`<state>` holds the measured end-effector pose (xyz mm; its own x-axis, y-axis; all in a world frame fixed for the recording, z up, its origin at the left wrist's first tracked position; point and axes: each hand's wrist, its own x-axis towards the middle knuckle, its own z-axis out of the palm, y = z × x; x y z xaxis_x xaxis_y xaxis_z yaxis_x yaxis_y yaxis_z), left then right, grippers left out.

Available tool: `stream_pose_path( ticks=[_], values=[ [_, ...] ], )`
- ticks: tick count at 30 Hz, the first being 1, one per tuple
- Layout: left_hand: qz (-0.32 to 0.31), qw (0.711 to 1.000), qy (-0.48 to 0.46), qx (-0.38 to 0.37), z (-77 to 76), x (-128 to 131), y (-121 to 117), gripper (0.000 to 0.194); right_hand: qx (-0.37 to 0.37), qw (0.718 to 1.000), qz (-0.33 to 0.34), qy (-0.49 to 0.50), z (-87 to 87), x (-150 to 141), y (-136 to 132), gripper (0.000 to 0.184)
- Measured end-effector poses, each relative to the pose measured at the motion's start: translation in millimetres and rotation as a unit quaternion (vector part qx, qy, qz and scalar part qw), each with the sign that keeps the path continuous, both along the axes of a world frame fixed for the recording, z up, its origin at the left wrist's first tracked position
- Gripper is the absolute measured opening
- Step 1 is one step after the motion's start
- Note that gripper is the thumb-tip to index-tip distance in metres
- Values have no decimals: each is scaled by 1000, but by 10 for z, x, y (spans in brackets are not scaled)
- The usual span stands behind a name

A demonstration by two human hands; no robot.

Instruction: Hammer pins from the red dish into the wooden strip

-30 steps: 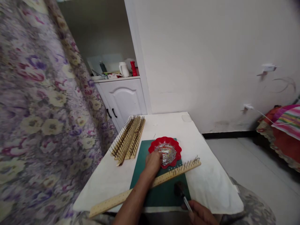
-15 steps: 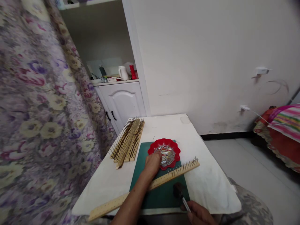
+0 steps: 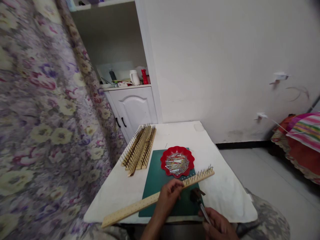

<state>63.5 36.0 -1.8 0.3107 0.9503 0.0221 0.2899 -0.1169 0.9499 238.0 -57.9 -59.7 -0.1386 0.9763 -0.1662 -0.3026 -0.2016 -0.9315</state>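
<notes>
My right hand (image 3: pixel 218 224) is wrapped round the light handle of a hammer (image 3: pixel 197 196), its dark head over the green mat (image 3: pixel 156 166). My left hand (image 3: pixel 170 195) has its fingertips pinched together at a long wooden strip (image 3: pixel 132 209). Whatever those fingertips hold is too small to make out. Nails stand upright in the strip's right part, while small holes dot its bare left part. Behind the strip, a red scalloped bowl (image 3: pixel 192 160) holds a heap of loose nails (image 3: pixel 177 163).
Wooden strips full of upright nails (image 3: pixel 140 150) lie stacked at the table's left. A white cloth (image 3: pixel 222 193) covers the table. Beyond stand a white cabinet (image 3: pixel 135 106) and a wall; a flowered curtain (image 3: pixel 62 110) hangs at left.
My left hand has come out of the red bowl and moved nearer, down to the wooden strip. The hammer head has turned slightly in my right hand. The view has shifted a little.
</notes>
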Motion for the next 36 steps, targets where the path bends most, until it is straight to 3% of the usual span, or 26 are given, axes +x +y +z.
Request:
stream_pose_path(
  ticks=[5,9,12,16,20,25,28,31,34,36],
  values=[
    [-74,993,68,63,-68,186,-446,15,43,993,-112,-14,111,48,5,42],
    [-123,986,81,82,-42,281,-572,19,30,994,-102,1,87,64,-10,38],
    [-116,988,68,78,-8,298,-580,20,35,993,-110,26,60,51,-36,41],
    [-65,996,-64,-20,-66,324,-599,2,24,996,-85,17,118,50,-56,42],
    [-22,959,-218,-178,-292,399,-640,29,23,996,-88,9,197,75,-54,41],
    [30,927,-309,-211,-529,514,-687,34,19,996,-90,18,224,64,-65,38],
    [35,920,-336,-197,-538,535,-716,28,9,995,-96,17,222,30,-72,38],
    [41,936,-313,-160,-442,467,-694,23,9,995,-100,20,186,10,-69,39],
    [85,966,-227,-87,-268,320,-563,16,5,994,-103,23,123,23,-61,42],
    [119,984,-136,7,-155,223,-420,13,3,994,-104,26,91,43,-57,43]
  ],
)
